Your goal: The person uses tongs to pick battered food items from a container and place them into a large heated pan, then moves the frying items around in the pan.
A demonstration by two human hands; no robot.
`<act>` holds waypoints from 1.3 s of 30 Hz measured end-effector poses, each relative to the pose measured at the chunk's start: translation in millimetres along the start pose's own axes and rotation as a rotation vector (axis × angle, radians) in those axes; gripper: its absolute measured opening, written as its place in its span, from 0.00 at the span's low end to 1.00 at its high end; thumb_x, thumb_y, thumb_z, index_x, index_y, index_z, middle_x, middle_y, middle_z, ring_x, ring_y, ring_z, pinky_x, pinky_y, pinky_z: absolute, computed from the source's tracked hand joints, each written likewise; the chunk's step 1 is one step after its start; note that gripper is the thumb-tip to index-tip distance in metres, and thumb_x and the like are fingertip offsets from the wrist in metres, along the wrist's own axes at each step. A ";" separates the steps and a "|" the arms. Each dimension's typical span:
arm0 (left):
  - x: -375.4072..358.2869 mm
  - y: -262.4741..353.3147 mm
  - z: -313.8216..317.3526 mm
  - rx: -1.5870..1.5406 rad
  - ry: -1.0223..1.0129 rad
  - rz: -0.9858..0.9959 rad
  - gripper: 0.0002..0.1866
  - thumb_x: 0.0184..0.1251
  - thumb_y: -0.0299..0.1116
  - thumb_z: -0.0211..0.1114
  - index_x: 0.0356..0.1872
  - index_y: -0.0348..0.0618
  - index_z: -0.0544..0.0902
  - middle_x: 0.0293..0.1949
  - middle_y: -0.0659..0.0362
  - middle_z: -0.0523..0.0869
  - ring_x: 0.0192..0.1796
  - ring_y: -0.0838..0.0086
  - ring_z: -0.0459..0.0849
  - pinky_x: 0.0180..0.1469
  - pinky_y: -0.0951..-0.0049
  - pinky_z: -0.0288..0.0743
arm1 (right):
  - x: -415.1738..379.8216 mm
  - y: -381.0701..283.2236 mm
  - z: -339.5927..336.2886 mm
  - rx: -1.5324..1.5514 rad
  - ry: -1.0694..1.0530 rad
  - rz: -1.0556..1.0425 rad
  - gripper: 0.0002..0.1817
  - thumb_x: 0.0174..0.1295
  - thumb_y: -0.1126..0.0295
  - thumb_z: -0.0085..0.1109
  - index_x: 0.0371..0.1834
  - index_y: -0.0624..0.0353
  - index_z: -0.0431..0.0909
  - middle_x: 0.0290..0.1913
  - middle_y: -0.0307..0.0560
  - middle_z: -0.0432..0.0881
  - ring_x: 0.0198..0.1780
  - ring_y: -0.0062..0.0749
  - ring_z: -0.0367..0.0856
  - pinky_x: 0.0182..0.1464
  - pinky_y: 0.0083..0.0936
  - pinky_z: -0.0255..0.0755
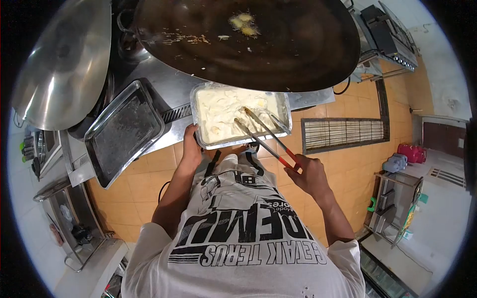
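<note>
A rectangular clear container (194, 111) full of pale, creamy batter (218, 111) is at the centre, just below the wok's edge. My left hand (191, 144) grips its lower left side. In my right hand (310, 174) are metal tongs (270, 144) with red handle parts, and their tips are in the batter. A second metal utensil (279, 123) leans at the container's right side. Above hangs a large dark wok (248, 54) with a small yellowish piece (244, 25) and crumbs on its surface.
An empty-looking dark metal tray (160, 130) lies on the steel counter (174, 102) at the left. A large shiny metal lid or bowl (64, 59) stands behind it. A floor grate (345, 135) is on the right, with a shelf rack (392, 208) farther off.
</note>
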State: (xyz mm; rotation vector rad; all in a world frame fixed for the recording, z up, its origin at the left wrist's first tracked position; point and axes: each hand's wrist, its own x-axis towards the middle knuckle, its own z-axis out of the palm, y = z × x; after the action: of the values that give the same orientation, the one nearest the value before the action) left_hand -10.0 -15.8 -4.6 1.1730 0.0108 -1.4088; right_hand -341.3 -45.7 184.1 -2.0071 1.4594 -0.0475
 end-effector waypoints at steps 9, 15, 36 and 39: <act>2.6 0.1 0.6 -0.028 -0.005 -0.029 0.20 0.64 0.37 0.52 0.54 0.40 0.67 0.49 0.55 0.75 0.53 0.68 0.75 0.56 0.66 0.68 | 11.4 3.8 -12.8 0.088 -0.121 0.128 0.17 0.53 0.60 0.66 0.38 0.63 0.81 0.19 0.49 0.77 0.18 0.33 0.74 0.25 0.30 0.70; -1.8 4.8 6.4 0.037 0.025 -0.074 0.23 0.67 0.41 0.45 0.55 0.37 0.72 0.54 0.52 0.78 0.56 0.64 0.76 0.61 0.65 0.65 | 14.1 19.5 -11.1 0.376 -0.232 0.322 0.16 0.56 0.60 0.65 0.39 0.63 0.82 0.21 0.41 0.78 0.18 0.19 0.71 0.19 0.20 0.66; -1.6 0.9 9.2 0.077 0.112 0.051 0.20 0.63 0.40 0.52 0.54 0.41 0.69 0.50 0.56 0.77 0.55 0.67 0.74 0.59 0.65 0.65 | -6.6 62.6 -3.8 1.084 -0.358 0.324 0.13 0.63 0.64 0.57 0.41 0.65 0.79 0.26 0.41 0.80 0.14 0.13 0.65 0.16 0.13 0.58; -14.6 12.3 22.2 0.020 0.090 0.025 0.19 0.62 0.38 0.53 0.52 0.41 0.69 0.49 0.56 0.77 0.54 0.67 0.74 0.59 0.66 0.65 | -6.0 77.2 9.7 1.209 -0.446 0.374 0.17 0.63 0.62 0.56 0.44 0.67 0.77 0.27 0.45 0.79 0.13 0.13 0.66 0.15 0.11 0.59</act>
State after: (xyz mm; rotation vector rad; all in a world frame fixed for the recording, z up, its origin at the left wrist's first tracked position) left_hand -18.2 -22.1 22.8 1.2487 0.0449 -1.3360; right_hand -404.7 -49.1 138.5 -0.6975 1.0536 -0.2397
